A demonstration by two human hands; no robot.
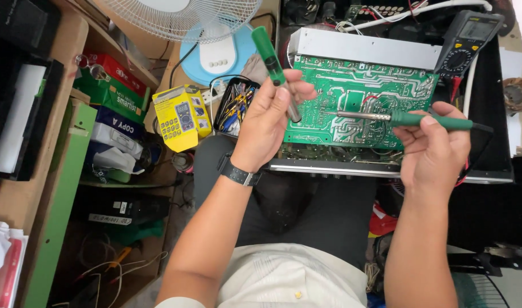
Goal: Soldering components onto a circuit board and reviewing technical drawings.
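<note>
Head view: right hand [435,145] grips soldering iron [406,118] (axis horizontal), tip over circuit board [358,100]; left hand [269,117] pinches desoldering pump [272,63], raised alongside.

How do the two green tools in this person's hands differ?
The desoldering pump in the left hand stands nearly upright and is thick; the soldering iron in the right hand lies level and is slim, its metal tip over the green circuit board. Both have green bodies.
</note>
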